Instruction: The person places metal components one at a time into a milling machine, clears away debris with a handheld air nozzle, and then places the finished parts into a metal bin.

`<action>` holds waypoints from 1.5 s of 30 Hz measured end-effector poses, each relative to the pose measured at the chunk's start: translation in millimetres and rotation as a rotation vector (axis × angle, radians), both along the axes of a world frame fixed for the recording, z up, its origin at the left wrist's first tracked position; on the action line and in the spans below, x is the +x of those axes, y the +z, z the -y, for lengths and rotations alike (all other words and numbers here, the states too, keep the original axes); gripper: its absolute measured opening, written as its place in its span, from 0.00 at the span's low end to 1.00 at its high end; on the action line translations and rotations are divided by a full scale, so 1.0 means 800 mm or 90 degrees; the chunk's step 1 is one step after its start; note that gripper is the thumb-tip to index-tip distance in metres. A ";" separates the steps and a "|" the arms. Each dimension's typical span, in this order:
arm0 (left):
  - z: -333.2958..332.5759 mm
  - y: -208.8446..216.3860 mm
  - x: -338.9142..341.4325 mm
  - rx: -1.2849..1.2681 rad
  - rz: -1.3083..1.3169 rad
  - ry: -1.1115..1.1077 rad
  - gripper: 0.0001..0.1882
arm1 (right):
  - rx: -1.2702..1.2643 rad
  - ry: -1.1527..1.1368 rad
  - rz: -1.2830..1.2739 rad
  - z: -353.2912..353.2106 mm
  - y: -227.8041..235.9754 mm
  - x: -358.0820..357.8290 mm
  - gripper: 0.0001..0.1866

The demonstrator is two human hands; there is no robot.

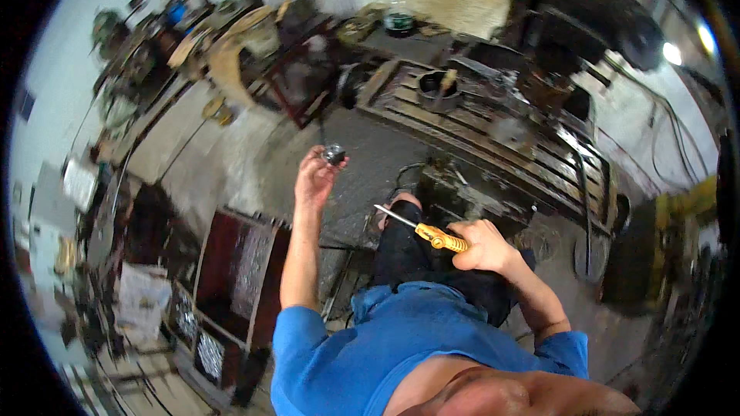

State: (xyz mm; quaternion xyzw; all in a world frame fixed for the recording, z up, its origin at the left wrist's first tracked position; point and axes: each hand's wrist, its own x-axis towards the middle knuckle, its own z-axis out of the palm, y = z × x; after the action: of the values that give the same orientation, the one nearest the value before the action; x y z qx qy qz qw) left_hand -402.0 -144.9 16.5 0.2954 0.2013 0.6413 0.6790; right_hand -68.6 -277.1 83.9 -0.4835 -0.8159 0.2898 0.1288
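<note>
My left hand (312, 179) is raised ahead of me, its fingers closed around a small, round, dark metal part (334, 155) with a shiny face. In my right hand (487, 245) is a yellow air blow gun (441, 239), gripped by its body. Its thin metal nozzle points up and to the left, toward the metal part but well apart from it. My right fingers partly hide the gun's rear end.
Ahead to the right is a slotted machine table (566, 168). On it stands a dark pot (439, 102) with a brush (448, 80). A clear bottle (398, 17) stands farther back. Left of me is a dark-red metal bin (270, 283); small shiny pieces lie in compartments beside it.
</note>
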 end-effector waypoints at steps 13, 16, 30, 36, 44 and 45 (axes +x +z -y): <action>-0.034 -0.011 0.198 -0.012 -0.157 -0.270 0.16 | 0.002 -0.265 0.187 0.001 0.010 0.078 0.15; -0.039 -0.019 0.220 -0.042 -0.251 -0.276 0.10 | -0.006 -0.254 0.192 0.006 0.006 0.094 0.16; -0.136 0.013 0.419 0.610 -0.894 -0.007 0.12 | 0.115 -0.432 -0.486 -0.022 -0.018 0.260 0.14; -0.149 0.009 0.446 0.701 -1.117 0.073 0.12 | 0.045 -0.607 -0.145 -0.026 -0.105 0.264 0.13; -0.146 0.007 0.452 0.688 -1.098 0.083 0.11 | 0.008 -0.735 -0.070 -0.009 -0.134 0.244 0.18; -0.149 0.004 0.456 0.693 -1.077 0.085 0.10 | -0.006 -0.723 -0.091 -0.001 -0.123 0.241 0.19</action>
State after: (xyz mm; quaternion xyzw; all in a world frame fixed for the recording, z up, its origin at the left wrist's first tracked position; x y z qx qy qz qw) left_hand -37.0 -26.0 20.0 0.9114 0.3130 0.2625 0.0487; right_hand 123.9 -276.3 -14.6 -0.8259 -0.4159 0.2104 0.3172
